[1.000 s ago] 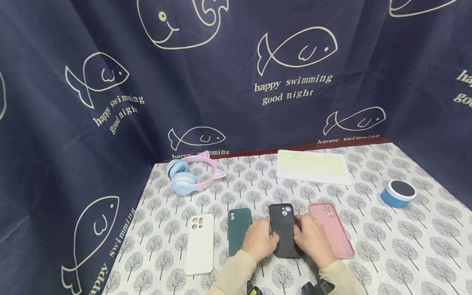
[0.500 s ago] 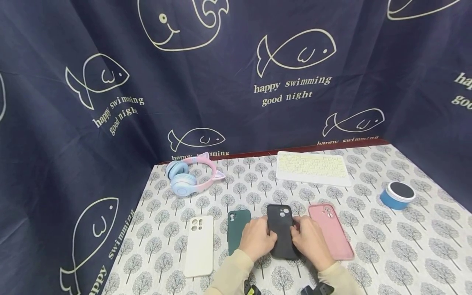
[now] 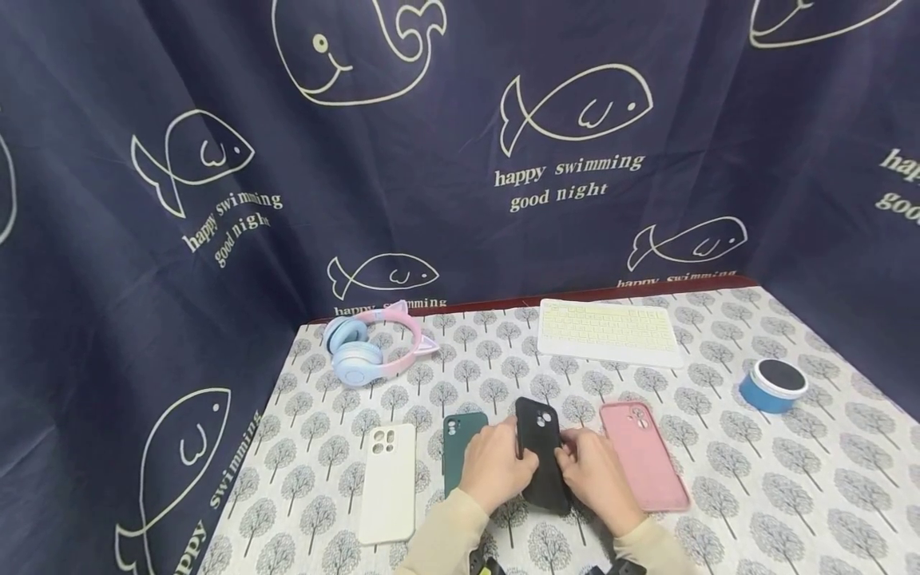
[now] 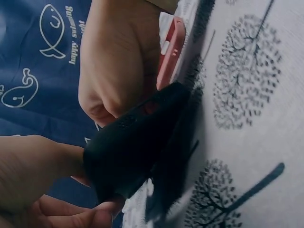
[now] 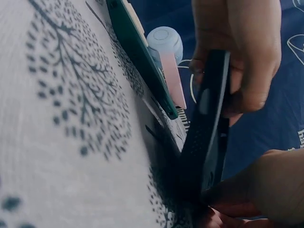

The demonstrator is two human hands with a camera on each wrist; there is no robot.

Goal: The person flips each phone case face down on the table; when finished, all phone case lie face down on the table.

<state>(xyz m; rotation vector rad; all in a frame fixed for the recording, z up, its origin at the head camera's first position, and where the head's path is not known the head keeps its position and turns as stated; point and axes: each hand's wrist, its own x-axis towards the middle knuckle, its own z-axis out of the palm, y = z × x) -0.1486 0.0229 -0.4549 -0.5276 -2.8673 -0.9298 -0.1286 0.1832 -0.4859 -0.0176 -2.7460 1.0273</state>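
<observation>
A black phone case (image 3: 541,455) with a camera cutout at its far end is between the two hands. My left hand (image 3: 496,465) grips its left side, thumb on the near face and fingers behind. The left wrist view shows the case (image 4: 133,147) tilted, one side raised and its lower edge near the cloth. My right hand (image 3: 595,475) holds the right edge with curled fingers; in the right wrist view its fingertips (image 5: 228,202) are at the low end of the case, partly in shadow. A green phone case (image 3: 460,447) lies just left, partly behind my left hand.
A pink phone case (image 3: 650,467) lies to the right, a white one (image 3: 388,487) to the left. Behind are cat-ear headphones (image 3: 359,363), a white keyboard (image 3: 611,331) and, at far right, a blue round container (image 3: 772,386). A dark fish-print curtain (image 3: 460,200) stands behind the table.
The black phone case has shifted slightly left and turned, its right side tilting. Both hands have moved slightly left with it. The head view has tipped up a little.
</observation>
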